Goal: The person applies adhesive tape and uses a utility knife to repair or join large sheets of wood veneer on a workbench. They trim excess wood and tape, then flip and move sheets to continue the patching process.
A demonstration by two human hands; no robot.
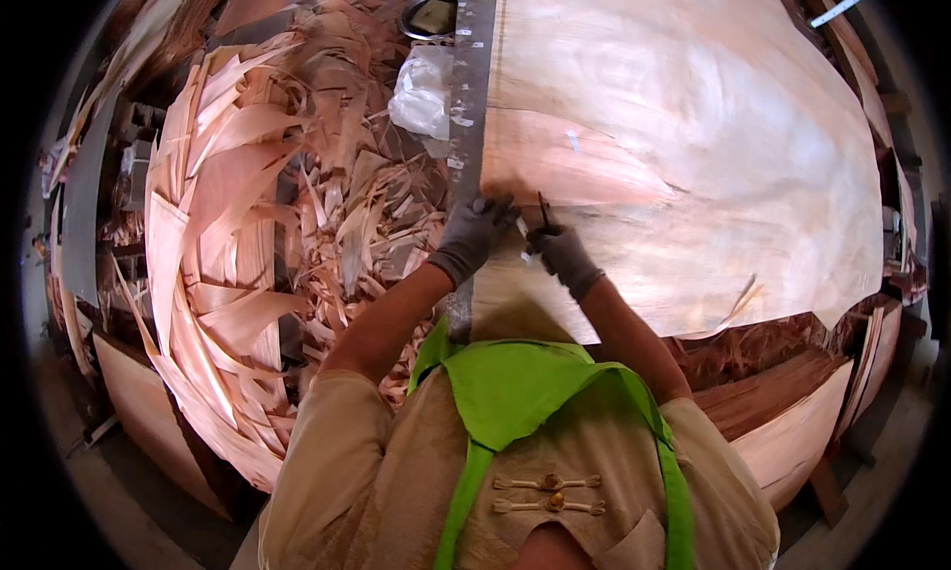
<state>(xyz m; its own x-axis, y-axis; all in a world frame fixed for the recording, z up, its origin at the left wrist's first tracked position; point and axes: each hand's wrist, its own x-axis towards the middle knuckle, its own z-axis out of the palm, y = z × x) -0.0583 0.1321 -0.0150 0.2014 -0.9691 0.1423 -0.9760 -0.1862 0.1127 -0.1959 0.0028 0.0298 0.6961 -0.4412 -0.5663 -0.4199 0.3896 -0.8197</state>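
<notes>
My left hand (474, 235), in a grey glove, rests at the left edge of a large pale wood veneer sheet (693, 154). Its fingers are curled together over a reddish veneer piece (565, 159); whatever they pinch is hidden. My right hand (565, 255), gloved too, is closed around a thin dark knife-like tool (543, 209) pointing away from me. Between both hands is a small white strip (524, 229), perhaps tape. The reddish piece tapers to the right and lies within the pale sheet.
A dark metal strip (466, 124) runs along the sheet's left edge. Left of it lie heaped veneer scraps (337, 204), a white plastic bag (424, 90) and a round dark-rimmed dish (432, 15). A loose sliver (735, 303) rests near the sheet's front edge. Veneer stacks (792, 402) stand at right.
</notes>
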